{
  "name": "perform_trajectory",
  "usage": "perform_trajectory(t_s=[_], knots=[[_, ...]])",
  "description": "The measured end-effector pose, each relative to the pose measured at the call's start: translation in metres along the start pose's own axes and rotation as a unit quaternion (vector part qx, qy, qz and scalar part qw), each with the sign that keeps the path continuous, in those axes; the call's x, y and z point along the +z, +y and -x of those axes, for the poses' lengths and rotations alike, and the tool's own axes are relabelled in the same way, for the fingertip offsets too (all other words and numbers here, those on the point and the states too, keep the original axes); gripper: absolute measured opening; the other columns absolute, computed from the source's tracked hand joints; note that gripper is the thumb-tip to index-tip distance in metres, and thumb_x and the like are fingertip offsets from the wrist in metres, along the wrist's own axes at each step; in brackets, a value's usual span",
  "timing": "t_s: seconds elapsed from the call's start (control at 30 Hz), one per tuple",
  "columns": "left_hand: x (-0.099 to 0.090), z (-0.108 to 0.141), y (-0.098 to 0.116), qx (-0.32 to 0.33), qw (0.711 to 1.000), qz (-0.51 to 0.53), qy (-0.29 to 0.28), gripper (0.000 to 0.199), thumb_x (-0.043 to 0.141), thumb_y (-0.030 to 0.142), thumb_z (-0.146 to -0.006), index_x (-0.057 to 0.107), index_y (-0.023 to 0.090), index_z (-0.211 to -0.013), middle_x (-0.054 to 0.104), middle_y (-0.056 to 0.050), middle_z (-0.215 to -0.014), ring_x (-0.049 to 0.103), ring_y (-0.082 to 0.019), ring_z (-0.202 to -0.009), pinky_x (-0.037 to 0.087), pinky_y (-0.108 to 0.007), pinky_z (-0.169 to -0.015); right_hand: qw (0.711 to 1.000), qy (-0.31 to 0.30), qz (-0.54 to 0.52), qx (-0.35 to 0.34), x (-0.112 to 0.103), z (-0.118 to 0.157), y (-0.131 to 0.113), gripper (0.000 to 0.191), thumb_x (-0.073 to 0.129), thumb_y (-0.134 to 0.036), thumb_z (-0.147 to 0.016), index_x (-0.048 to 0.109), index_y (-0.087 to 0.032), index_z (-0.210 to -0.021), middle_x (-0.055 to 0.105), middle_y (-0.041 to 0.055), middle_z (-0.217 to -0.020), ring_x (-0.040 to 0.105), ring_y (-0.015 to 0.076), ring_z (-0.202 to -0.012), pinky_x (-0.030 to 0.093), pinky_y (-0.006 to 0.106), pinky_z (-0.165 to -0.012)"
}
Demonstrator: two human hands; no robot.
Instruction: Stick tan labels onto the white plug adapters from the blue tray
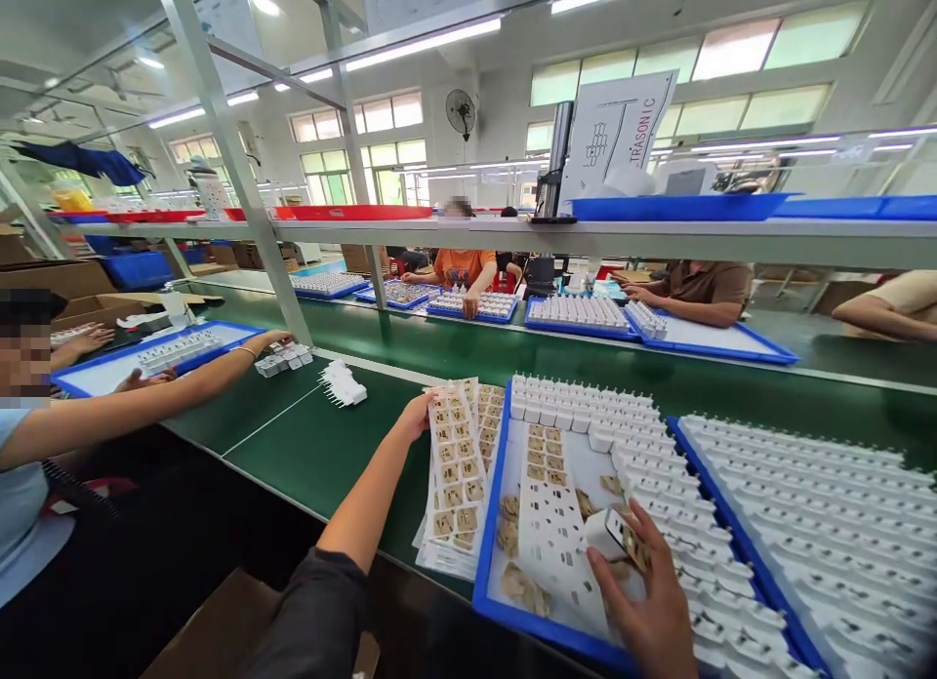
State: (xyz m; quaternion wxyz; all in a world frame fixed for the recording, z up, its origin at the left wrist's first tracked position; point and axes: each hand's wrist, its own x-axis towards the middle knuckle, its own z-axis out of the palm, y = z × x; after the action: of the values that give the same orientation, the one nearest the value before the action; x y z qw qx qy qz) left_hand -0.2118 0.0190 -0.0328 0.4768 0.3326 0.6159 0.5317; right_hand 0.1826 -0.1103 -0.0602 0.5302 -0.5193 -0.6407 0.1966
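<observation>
at nine o'clock, a co-worker's arm [146,401] stretches across the green surface [322,455] toward a small cluster of white parts [284,359]. nearer the middle, the person's left hand [416,416] has its grip pinched on the top edge of a label sheet [455,474] dotted with tan stickers, which lies atop a stack of sheets just left of the blue tray [489,523]. at five o'clock, the right hand [648,601] has its grip curled around a white adapter [611,535] (a tan sticker shows on its face) over the tray, beside a peeled sheet [552,523] and rows of white adapters [732,523]. workers sit across the belt at twelve o'clock.
</observation>
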Motion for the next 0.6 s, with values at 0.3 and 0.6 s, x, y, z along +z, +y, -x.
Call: perform_trajectory(t_s=[0.3,0.6], knots=[[0.015,-0.013,0.014,0.036,0.986,-0.019,-0.160,0.080,0.082,0.007,-0.054,0.060,0.022,-0.130,0.073,-0.002,-0.077,0.071,-0.021,-0.070,0.056,-0.027,-0.061,1.000,0.010,0.000,0.029,0.003,-0.002,0.018,0.077,0.068,-0.055,-0.079,0.045,-0.023,-0.144,0.055,0.0142,-0.142,0.058,0.0377,-0.125,0.054,0.051,-0.098],[-0.012,-0.142,0.065,0.138,0.990,0.036,0.022,0.066,0.068,0.024,-0.086,0.040,0.020,-0.146,0.071,-0.006,-0.098,0.069,-0.016,-0.079,0.057,-0.031,-0.073,0.995,0.070,0.045,0.051,0.009,-0.007,0.012,0.070,0.065,-0.055,-0.080,0.049,-0.024,-0.140,0.057,0.0142,-0.138,0.068,0.0379,-0.106,0.062,0.046,-0.086]])
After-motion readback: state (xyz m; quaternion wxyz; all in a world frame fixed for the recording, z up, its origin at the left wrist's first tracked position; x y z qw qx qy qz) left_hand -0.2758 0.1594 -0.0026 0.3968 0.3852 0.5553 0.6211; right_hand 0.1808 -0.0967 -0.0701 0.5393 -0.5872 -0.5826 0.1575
